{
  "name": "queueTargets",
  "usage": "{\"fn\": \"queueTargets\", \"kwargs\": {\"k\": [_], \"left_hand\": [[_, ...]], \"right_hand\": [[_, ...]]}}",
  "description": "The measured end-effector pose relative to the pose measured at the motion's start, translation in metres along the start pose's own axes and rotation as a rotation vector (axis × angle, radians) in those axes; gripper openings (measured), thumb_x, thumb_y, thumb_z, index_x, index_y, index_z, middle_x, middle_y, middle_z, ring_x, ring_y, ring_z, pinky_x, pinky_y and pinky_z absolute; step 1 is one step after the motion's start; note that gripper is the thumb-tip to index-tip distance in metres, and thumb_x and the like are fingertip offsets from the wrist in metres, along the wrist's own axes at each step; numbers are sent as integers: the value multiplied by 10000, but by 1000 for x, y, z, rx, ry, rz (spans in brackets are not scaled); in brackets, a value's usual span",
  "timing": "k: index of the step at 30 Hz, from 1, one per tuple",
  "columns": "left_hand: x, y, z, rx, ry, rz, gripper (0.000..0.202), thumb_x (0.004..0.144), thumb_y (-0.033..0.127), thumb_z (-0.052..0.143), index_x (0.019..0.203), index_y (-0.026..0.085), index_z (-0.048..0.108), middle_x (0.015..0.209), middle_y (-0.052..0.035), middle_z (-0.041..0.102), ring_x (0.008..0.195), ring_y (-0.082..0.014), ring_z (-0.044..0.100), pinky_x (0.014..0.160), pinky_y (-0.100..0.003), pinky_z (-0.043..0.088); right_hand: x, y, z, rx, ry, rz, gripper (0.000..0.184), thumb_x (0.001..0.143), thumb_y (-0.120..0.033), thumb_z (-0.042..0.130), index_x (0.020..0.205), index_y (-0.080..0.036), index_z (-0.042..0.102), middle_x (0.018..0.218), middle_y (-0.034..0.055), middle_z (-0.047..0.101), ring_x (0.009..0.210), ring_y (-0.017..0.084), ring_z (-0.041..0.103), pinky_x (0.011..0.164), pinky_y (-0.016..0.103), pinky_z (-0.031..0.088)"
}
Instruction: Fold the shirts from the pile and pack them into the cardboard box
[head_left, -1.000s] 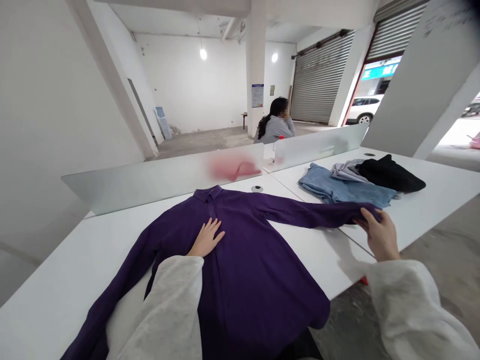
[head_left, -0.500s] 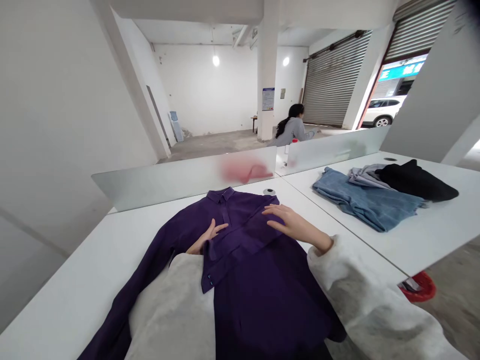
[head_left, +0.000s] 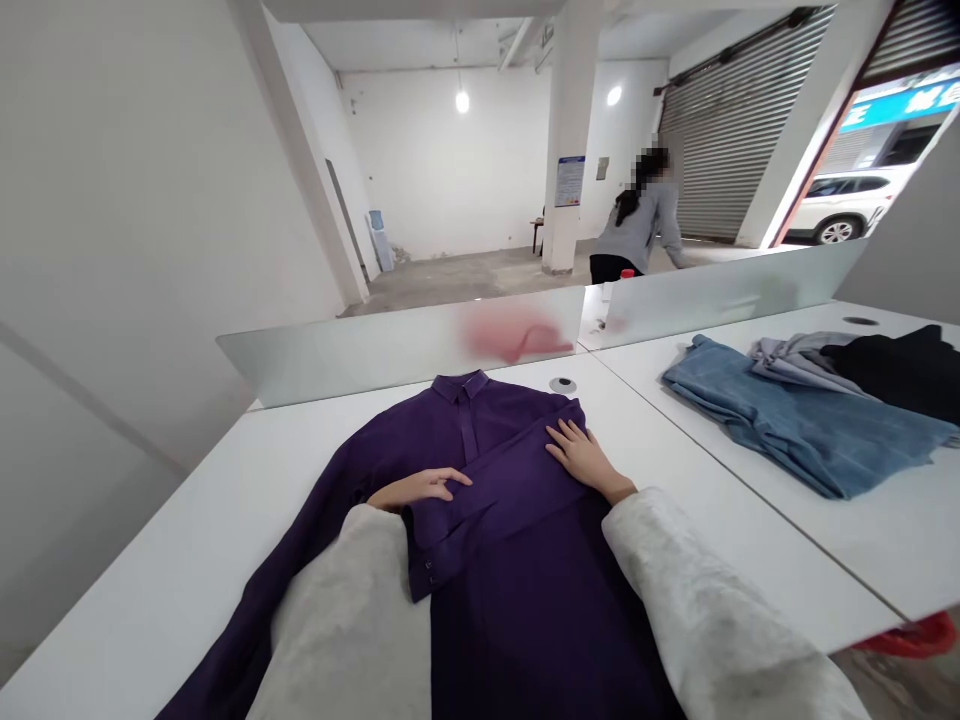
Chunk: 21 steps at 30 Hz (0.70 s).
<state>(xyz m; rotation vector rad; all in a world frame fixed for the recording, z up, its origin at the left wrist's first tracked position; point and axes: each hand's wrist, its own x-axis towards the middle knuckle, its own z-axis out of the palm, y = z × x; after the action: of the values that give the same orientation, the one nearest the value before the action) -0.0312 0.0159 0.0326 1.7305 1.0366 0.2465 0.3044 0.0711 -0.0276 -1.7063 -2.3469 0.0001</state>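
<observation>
A dark purple long-sleeved shirt [head_left: 517, 600] lies spread on the white table, collar toward the frosted divider. Its right-side sleeve [head_left: 502, 480] is folded across the chest, with the cuff pointing toward me at the left. My right hand [head_left: 581, 458] rests on the folded sleeve near the shoulder, fingers spread and flat. Over the sleeve's upper edge at the chest lies my left hand [head_left: 424, 487], its fingers stretched out and loosely bent. The other sleeve [head_left: 262, 590] trails down the left side, partly behind my left forearm.
Blue jeans [head_left: 795, 410], a grey garment [head_left: 799, 355] and a black garment [head_left: 900, 370] lie on the adjoining table at right. A frosted divider [head_left: 360, 345] runs along the back. Beyond it stands a person [head_left: 637, 225]. A red bin [head_left: 915, 635] is below the table.
My right hand has come down onto the folded sleeve, and my left hand has turned palm-down over it. The sleeve lies flatter. The person behind has risen, and the view has shifted left.
</observation>
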Motion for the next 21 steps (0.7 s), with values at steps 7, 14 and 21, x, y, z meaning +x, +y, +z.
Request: {"fn": "queueTargets", "kwargs": {"k": [7,14,21], "left_hand": [[-20,18,-8,83,54,-79,453,812,525,514,1151,241,613,989,-17,603,911,-180,522,760,-254,396],[-36,32,-12,289,11,-303,568,767,643,481,1146,228,562,819,0,552,740,-158,488,646,-244,377],[-56,50,-16,333,35,-305,507,752,438,517,1218,242,477,767,32,471,623,-119,406,580,-223,338]], "right_hand": [[-1,8,-4,18,80,59,485,953,-434,353,1369,-211,465,1444,114,399,1352,310,310,1072,514,278],[2,10,6,141,193,134,465,956,-367,349,1361,-176,475,1449,138,385,1360,298,299,1066,472,324],[9,30,14,494,439,171,467,891,-194,305,1302,-106,507,1349,145,497,1251,210,460,1065,385,366]]}}
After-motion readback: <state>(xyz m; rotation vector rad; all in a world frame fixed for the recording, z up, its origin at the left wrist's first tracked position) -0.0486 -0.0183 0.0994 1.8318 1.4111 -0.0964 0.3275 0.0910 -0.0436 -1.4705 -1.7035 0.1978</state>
